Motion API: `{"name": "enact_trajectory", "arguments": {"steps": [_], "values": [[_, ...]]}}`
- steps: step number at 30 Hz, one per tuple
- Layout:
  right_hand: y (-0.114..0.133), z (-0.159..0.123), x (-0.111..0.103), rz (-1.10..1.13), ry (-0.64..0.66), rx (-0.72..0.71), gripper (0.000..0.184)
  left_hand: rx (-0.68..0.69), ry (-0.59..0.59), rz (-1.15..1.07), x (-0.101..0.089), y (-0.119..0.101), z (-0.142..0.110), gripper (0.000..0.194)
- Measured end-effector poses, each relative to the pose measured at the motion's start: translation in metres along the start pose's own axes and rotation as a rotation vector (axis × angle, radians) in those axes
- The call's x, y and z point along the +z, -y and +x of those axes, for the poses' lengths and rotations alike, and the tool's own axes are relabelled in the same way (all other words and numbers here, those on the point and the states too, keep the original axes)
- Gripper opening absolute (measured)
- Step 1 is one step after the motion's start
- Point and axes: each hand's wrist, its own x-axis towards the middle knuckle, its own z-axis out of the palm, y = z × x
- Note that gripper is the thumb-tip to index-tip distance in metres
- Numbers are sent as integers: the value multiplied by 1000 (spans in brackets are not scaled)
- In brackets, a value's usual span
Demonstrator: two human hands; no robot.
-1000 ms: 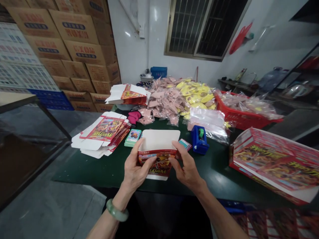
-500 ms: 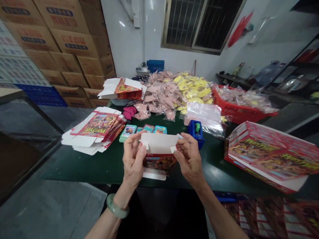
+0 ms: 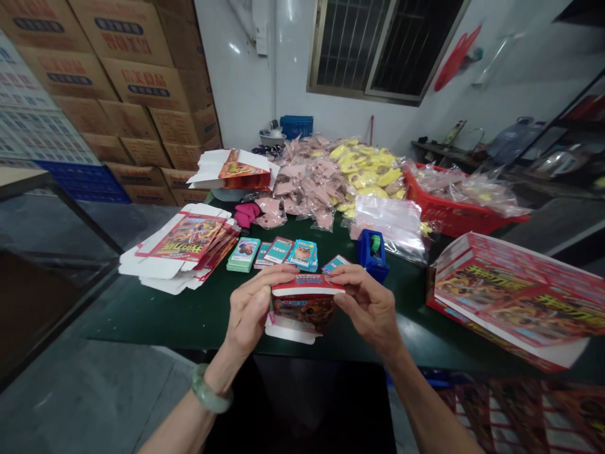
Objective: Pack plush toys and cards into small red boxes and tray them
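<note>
A small red printed carton stands upright at the near edge of the green table, its top flap folded down. My left hand grips its left side, fingers curled over the top edge. My right hand holds the right side, fingers pressing on the lid. A white flap sticks out at the carton's bottom. Just behind it lie small stacks of colourful cards.
A pile of flat unfolded cartons lies at the left, a blue tape dispenser behind my right hand. Large red boxes sit at the right, a red basket and heaps of pink and yellow packets further back. Cardboard boxes are stacked along the wall.
The carton's white top flap, standing open before, has been folded down and shut. Both hands moved up onto the top edge.
</note>
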Motion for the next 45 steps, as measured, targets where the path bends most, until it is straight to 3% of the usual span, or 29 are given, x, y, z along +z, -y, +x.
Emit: {"name": "enact_trajectory", "arguments": {"steps": [3, 6, 15, 18, 24, 29, 32, 36, 37, 41, 45], "values": [[5, 0, 1, -61, -28, 14, 8, -20, 93, 240, -5, -16, 6, 17], [11, 0, 3, -108, -14, 32, 11, -67, 198, 386, -10, -28, 9, 19], [20, -8, 10, -161, -81, -25, 13, -25, 245, 375, -12, -33, 12, 17], [16, -12, 12, -162, -128, -61, 17, 54, 277, 441, -13, -35, 11, 20], [-2, -21, 19, -251, -156, -184, 24, 266, 243, 533, -11, -21, -7, 31], [-9, -27, 28, -336, -201, -261, 32, 376, 62, 548, -2, 1, -13, 35], [-18, -25, 15, -278, -220, -94, 38, 346, 4, 524, 1, 10, -14, 32], [-52, -13, -37, -402, -699, 343, 40, 92, -144, 400, 6, 17, -19, 46], [-62, -9, -51, -461, -755, 401, 39, 27, -179, 350, 8, 18, -21, 50], [-92, 11, -89, -534, -692, 552, 30, -50, -204, 235, 12, 17, -24, 46], [-102, 28, -96, -512, -604, 675, 27, -15, -183, 245, 12, 16, -22, 40]]}}
